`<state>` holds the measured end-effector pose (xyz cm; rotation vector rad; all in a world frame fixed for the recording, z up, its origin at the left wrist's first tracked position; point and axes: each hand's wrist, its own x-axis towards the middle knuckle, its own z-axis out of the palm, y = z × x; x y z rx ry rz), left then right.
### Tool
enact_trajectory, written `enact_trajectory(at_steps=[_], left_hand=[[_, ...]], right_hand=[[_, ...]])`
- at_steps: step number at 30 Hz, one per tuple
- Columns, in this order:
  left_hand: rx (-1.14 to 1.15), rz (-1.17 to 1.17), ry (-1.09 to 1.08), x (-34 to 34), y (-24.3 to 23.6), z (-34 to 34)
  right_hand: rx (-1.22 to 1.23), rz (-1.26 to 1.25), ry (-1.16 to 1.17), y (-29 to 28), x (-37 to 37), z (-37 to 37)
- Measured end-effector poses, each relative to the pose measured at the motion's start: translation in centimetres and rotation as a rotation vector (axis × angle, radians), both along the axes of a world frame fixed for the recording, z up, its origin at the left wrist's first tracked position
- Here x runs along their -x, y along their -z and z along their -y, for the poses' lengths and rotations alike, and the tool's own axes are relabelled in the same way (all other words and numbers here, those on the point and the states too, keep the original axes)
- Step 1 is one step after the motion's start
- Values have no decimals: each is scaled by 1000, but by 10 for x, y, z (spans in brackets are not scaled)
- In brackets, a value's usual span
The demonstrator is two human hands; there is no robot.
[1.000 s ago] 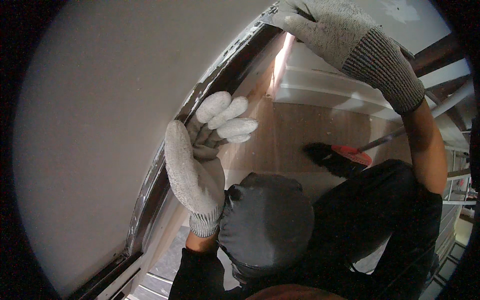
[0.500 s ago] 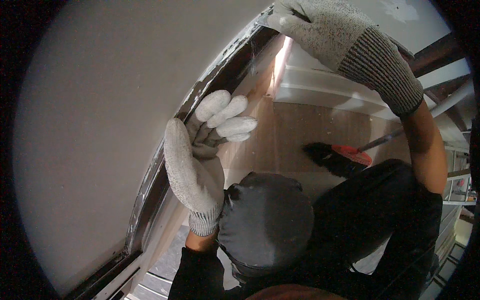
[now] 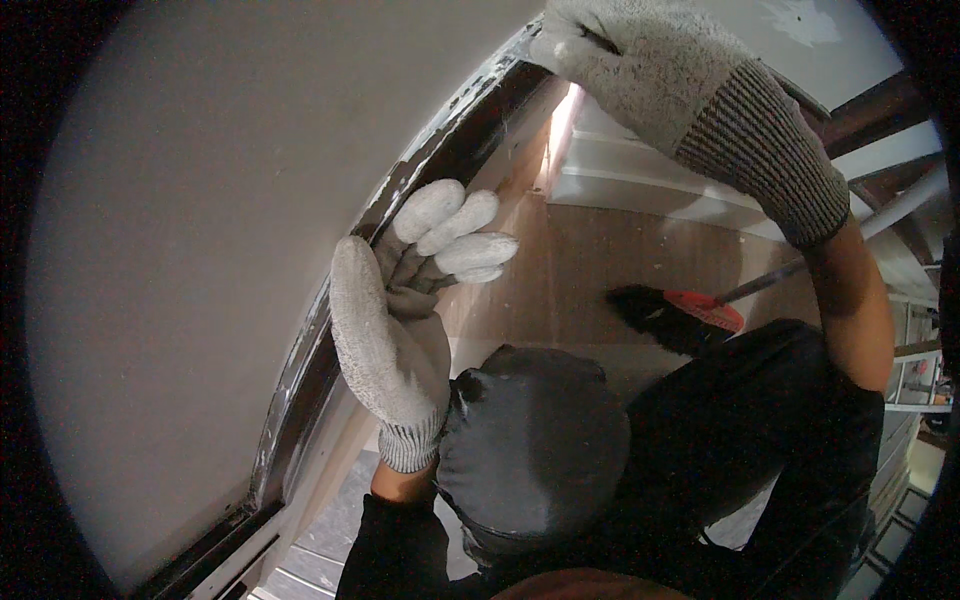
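Note:
My left hand (image 3: 405,310), in a light grey knit glove, rests against the dark frame (image 3: 310,385) along the wall's edge. Its thumb lies on the frame while the fingers stretch out apart, holding nothing. Further up, my right hand (image 3: 640,75), gloved alike, is closed at the frame's top end. A small pale edge shows by its fingertips; what it grips is mostly hidden. White, flaky residue (image 3: 455,120) runs along the seam between frame and grey wall (image 3: 200,250).
A broom (image 3: 700,312) with black bristles and a red head stands on the wood-look floor (image 3: 590,250), its pole rising right. My bent knee (image 3: 530,440) in dark trousers is close below my left hand. Metal racking (image 3: 915,380) is at the far right.
My right hand has shifted very slightly downward along the frame's top end, its wrist lowering a little. My left hand stays in place.

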<state>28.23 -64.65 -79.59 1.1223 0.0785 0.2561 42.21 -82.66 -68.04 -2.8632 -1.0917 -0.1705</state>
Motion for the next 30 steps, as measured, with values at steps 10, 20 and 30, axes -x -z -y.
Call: enact_trajectory(at_steps=[10,20,30], left_hand=[[28,-4,-11,0,1,2],[43,17,44,1,1,-2],[9,6,28,1,1,1]], right_hand=[[-114,-96,-14,-3,8,7],[-470,-336,-130,12,9,-4],[-278,-193,-97,-5,19,1]])
